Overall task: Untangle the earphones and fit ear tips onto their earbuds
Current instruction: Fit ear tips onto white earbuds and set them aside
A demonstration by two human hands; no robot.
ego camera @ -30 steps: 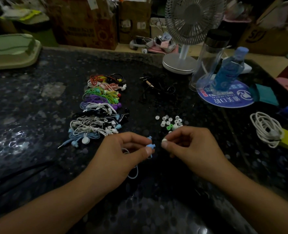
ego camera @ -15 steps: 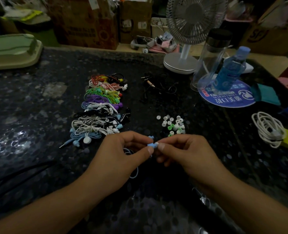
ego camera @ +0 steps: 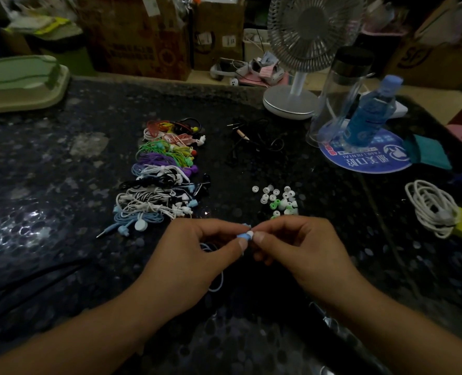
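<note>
My left hand [ego camera: 194,255] pinches a light blue earbud [ego camera: 242,236] between thumb and forefinger; its pale cable [ego camera: 219,282] loops out under the palm. My right hand [ego camera: 297,247] pinches a white ear tip [ego camera: 249,234] and holds it against the earbud's end. A second blue earbud [ego camera: 247,226] peeks out just behind the fingertips. Loose white and green ear tips [ego camera: 278,201] lie scattered on the dark table [ego camera: 62,212] just beyond my right hand.
A row of coiled earphones [ego camera: 162,180] in several colours lies left of centre. Black cables [ego camera: 251,142] sit further back. A fan [ego camera: 303,63], clear bottle [ego camera: 338,96] and blue bottle [ego camera: 370,115] stand back right. A white cable bundle [ego camera: 432,209] lies right.
My right hand moved left with the white ear tip and closed the gap to the blue earbud held in my left hand; tip and earbud now touch.
</note>
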